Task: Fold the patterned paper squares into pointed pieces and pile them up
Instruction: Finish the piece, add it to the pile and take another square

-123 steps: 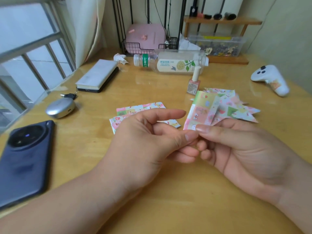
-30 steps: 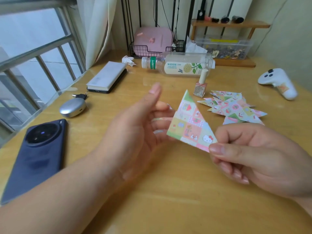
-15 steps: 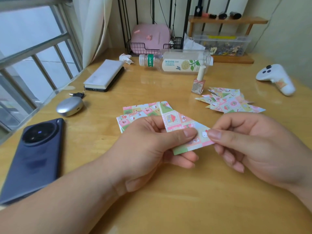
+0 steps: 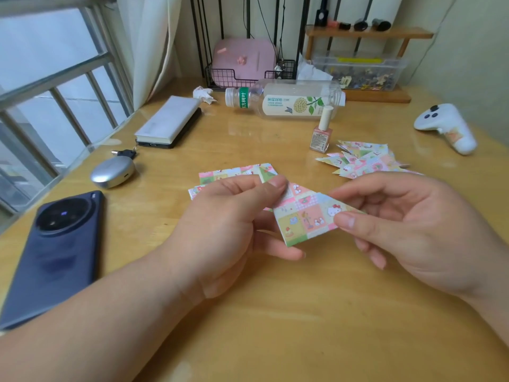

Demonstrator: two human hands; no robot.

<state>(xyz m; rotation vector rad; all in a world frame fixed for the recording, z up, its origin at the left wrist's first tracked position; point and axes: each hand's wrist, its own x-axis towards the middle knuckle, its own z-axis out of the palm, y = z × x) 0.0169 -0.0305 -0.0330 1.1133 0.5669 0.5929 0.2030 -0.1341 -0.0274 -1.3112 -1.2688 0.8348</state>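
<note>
A folded, pointed piece of patterned paper [image 4: 305, 216] is held above the wooden table [image 4: 275, 312] between both hands. My left hand [image 4: 228, 230] pinches its upper left part with thumb and forefinger. My right hand [image 4: 407, 224] pinches its right tip. Behind my left hand lie flat patterned paper squares [image 4: 234, 170], partly hidden by it. A pile of folded pointed pieces [image 4: 363, 161] lies on the table at the right, beyond my right hand.
A dark phone [image 4: 52, 252] lies at the left, with a silver case [image 4: 113, 172] and a book [image 4: 168, 122] behind it. A nail polish bottle [image 4: 321, 133], a lying plastic bottle [image 4: 286, 100] and a white controller [image 4: 449, 126] stand further back.
Over the last second the pointed piece swung from upright to lying sideways and my left hand took hold of it. Since half a second ago my left thumb slid up along its top edge.
</note>
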